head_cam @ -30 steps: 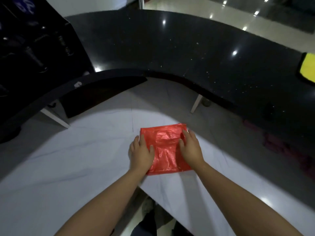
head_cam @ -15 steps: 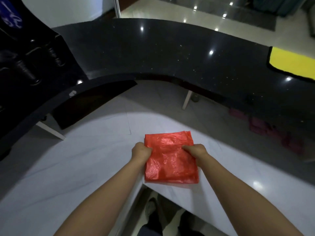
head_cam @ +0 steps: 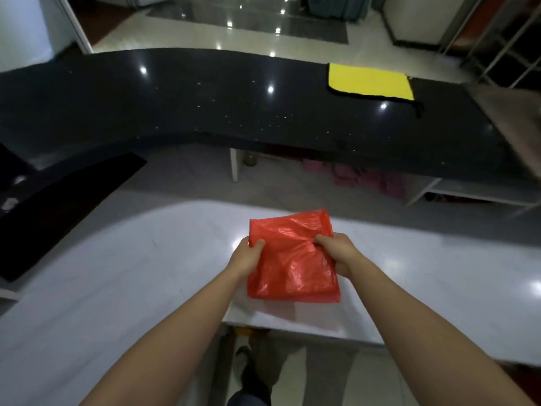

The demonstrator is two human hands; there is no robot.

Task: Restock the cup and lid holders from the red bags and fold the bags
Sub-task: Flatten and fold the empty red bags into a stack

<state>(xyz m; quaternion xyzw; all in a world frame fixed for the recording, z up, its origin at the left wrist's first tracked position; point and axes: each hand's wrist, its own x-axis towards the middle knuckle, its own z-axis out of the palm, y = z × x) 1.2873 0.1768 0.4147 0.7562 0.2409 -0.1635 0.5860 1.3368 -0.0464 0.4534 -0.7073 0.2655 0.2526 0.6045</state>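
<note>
Folded red bag (head_cam: 292, 259) is hanging just above the white counter (head_cam: 131, 273), near its edge. Left hand (head_cam: 247, 256) and right hand (head_cam: 341, 253) are each pinching an upper side, probably keeping the layers together for another fold.

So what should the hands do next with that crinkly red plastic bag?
Probably fold it once more. The left hand and right hand each pinch a side of the folded red plastic bag, which is a loose, puffy square above the white counter.
</note>
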